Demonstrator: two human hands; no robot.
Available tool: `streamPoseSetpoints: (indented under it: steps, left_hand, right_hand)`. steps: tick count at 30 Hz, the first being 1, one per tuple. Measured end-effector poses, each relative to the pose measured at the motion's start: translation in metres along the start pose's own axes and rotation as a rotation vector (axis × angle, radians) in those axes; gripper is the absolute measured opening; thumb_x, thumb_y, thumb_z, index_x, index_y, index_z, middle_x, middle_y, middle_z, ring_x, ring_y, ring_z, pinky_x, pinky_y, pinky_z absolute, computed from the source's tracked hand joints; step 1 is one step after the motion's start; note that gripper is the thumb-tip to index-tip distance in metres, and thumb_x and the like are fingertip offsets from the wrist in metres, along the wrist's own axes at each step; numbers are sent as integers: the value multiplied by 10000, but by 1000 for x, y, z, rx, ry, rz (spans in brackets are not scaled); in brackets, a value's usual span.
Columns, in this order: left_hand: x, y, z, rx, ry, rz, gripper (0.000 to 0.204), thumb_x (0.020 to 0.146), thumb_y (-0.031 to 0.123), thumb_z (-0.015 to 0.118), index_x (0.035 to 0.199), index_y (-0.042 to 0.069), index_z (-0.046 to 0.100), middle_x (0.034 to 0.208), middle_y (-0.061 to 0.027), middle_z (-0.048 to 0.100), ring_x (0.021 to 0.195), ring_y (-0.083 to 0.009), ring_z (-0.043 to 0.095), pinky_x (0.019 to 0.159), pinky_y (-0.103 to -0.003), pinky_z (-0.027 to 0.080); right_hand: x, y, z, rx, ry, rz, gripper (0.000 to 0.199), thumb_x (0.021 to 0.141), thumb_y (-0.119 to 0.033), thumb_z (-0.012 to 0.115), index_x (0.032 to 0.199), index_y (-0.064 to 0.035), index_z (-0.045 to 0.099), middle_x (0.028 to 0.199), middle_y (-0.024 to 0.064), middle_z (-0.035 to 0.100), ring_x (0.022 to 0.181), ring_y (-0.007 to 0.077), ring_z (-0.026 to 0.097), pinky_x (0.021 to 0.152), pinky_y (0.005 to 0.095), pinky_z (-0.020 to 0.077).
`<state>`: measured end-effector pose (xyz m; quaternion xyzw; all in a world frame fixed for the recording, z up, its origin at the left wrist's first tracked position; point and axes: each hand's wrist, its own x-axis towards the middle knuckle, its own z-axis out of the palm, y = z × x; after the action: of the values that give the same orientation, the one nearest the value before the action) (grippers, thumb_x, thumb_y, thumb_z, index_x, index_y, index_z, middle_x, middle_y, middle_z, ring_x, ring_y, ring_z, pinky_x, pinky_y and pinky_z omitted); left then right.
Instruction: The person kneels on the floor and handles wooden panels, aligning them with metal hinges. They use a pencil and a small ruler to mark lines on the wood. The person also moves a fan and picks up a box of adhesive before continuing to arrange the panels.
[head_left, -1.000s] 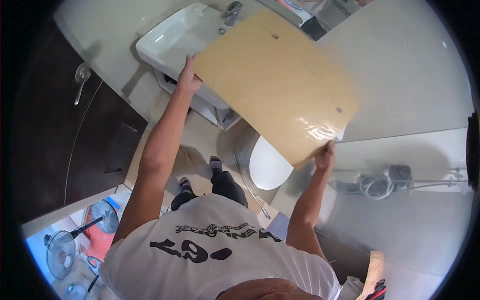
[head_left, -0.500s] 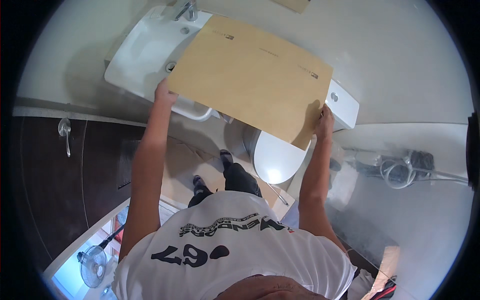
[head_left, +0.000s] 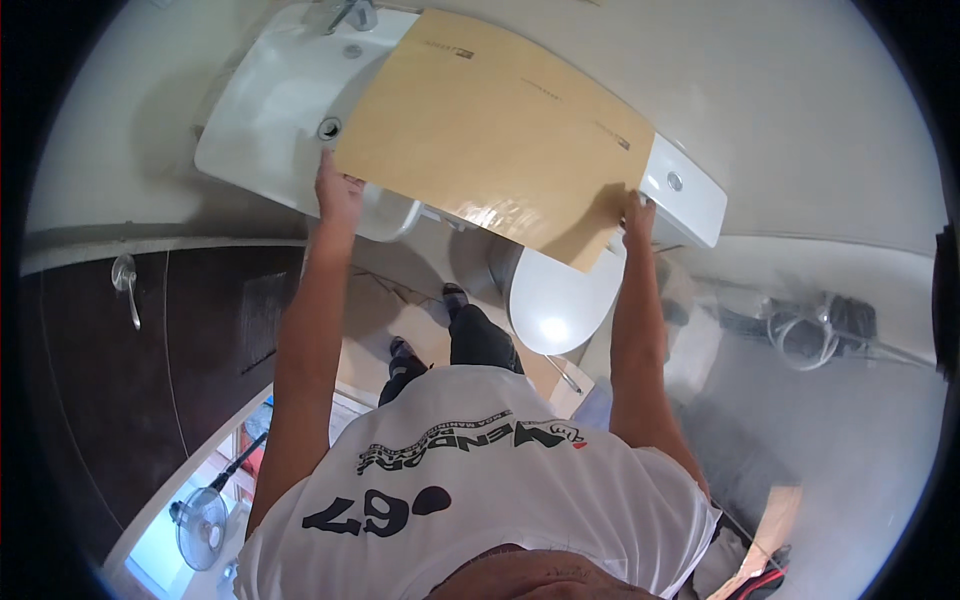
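A large tan rectangular panel [head_left: 490, 135] with small dark prints spans the space ahead of me. It hides part of the white washbasin [head_left: 260, 120] on the left and of the toilet tank [head_left: 685, 195] on the right. My left hand [head_left: 340, 190] grips the panel's near left corner, just below the basin drain [head_left: 330, 128]. At the right edge, my right hand [head_left: 637, 215] is closed on the panel beside the tank. The fingers under the panel are hidden. Its near edge hangs over the back of the closed toilet lid [head_left: 562, 305].
A chrome faucet [head_left: 355, 15] rises behind the basin. On the left is a dark door [head_left: 140, 380] with a lever handle [head_left: 125, 285]. A coiled hose [head_left: 800, 335] lies at the right, and a cardboard strip [head_left: 770, 540] stands at the lower right. An electric fan [head_left: 203, 525] shows through the doorway.
Both hands have shifted the panel slightly up in the view and tilted it. More of the toilet tank and lid shows now, and light glints along the panel's near edge.
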<state>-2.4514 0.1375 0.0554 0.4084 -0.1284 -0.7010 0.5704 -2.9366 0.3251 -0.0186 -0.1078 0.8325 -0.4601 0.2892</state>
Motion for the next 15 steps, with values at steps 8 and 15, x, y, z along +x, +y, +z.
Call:
streamPoseSetpoints:
  steps: [8, 15]
  left_hand:
    - [1, 7, -32, -11, 19, 69, 328, 976, 295, 361, 1228, 109, 458, 1157, -114, 554, 1008, -231, 565, 842, -361, 463]
    - [8, 67, -27, 325, 71, -136, 458, 965, 372, 373, 1289, 48, 391, 1221, -154, 493, 1131, -296, 489, 921, -445, 428]
  right_hand:
    - [-53, -27, -30, 407, -327, -78, 323, 920, -261, 460, 1118, -26, 559, 960, 56, 599, 778, 145, 575, 622, 265, 464]
    - [-57, -27, 8, 342, -374, -69, 302, 907, -245, 496, 1102, -23, 557, 936, 58, 604, 761, 146, 589, 597, 255, 487]
